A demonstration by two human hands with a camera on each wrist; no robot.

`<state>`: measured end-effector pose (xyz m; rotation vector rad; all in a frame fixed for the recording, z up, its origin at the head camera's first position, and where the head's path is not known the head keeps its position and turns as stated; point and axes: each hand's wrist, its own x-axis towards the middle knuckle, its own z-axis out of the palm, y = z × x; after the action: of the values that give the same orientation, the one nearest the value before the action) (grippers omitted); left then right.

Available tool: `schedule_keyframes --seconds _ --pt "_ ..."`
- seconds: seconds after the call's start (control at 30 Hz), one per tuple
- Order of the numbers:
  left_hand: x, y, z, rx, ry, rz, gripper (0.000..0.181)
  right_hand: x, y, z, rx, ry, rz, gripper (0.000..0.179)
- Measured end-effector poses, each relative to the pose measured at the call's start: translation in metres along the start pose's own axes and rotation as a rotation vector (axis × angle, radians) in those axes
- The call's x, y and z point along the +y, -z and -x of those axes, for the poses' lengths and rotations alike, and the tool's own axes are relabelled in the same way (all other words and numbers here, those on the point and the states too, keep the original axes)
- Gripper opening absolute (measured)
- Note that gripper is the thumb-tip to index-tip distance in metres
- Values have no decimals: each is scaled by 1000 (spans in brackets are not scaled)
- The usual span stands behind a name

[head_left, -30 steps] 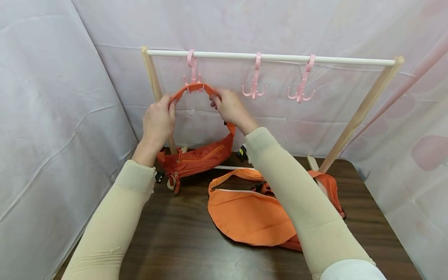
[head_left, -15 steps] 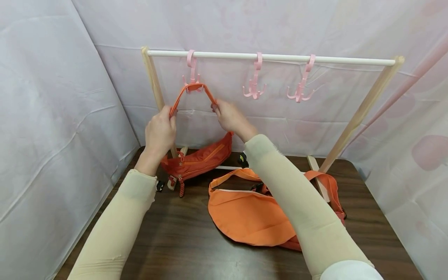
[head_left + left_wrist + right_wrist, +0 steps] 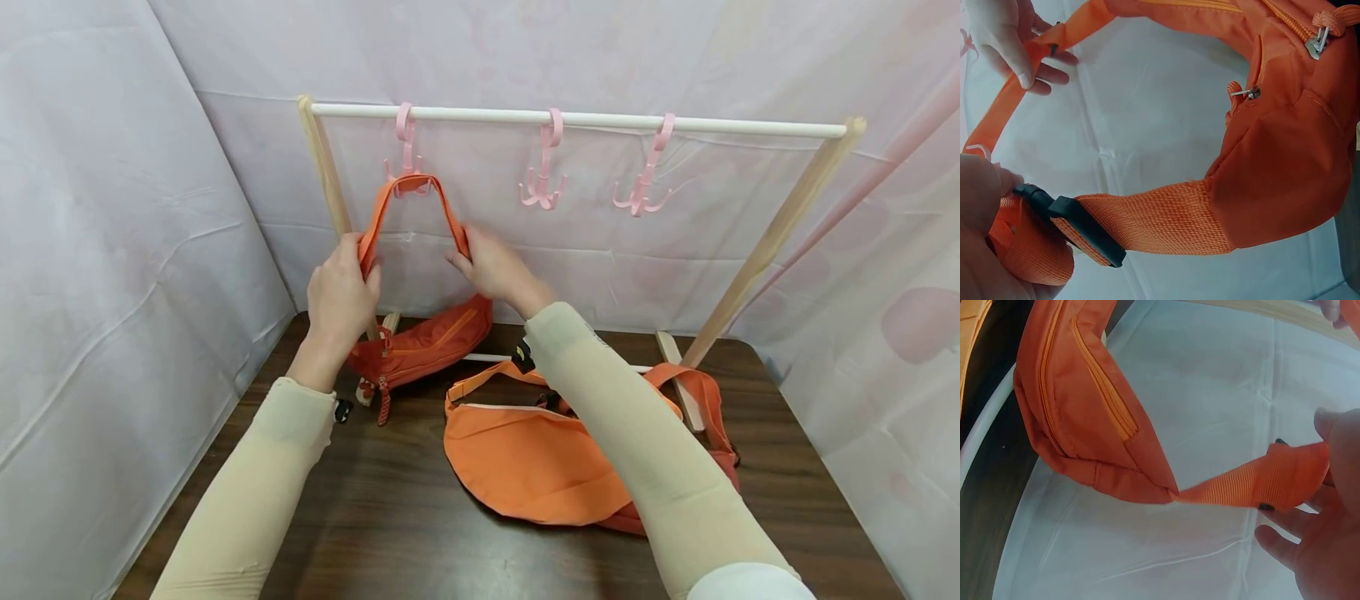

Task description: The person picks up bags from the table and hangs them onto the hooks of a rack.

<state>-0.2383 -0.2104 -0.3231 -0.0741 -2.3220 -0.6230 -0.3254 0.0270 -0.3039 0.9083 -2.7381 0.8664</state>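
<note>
A red-orange waist bag [image 3: 431, 340] hangs by its orange strap [image 3: 381, 204], which arches over the prongs of the left pink hook [image 3: 406, 142]. My left hand [image 3: 337, 292] grips the strap's left side; in the left wrist view a black buckle [image 3: 1088, 231] sits beside those fingers. On the other side my right hand [image 3: 498, 267] holds the strap lower down, the band [image 3: 1285, 478] lying between thumb and loosely bent fingers. The bag, with zips and a cord pull [image 3: 384, 404], is low at the rack's left foot.
Two more pink hooks, a middle one [image 3: 543, 179] and a right one [image 3: 643, 187], hang from the white rod [image 3: 480, 115] of a wooden-legged rack. A bright orange waist bag [image 3: 532, 467] lies on the dark table [image 3: 375, 517], with a darker red one [image 3: 705, 392] partly under my right forearm.
Both hands have slid down the strap, away from the hook, so more of its arch shows above them. The bag has sunk and the left and middle hooks have swung slightly.
</note>
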Motion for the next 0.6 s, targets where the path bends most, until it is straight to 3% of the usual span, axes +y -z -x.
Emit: schedule_keyframes --seconds 0.4,0.6 --pt "0 -3 12 41 -29 14 72 16 -3 15 65 -26 -60 75" --pt "2 -4 19 43 -50 11 81 19 0 25 78 -48 -59 86"
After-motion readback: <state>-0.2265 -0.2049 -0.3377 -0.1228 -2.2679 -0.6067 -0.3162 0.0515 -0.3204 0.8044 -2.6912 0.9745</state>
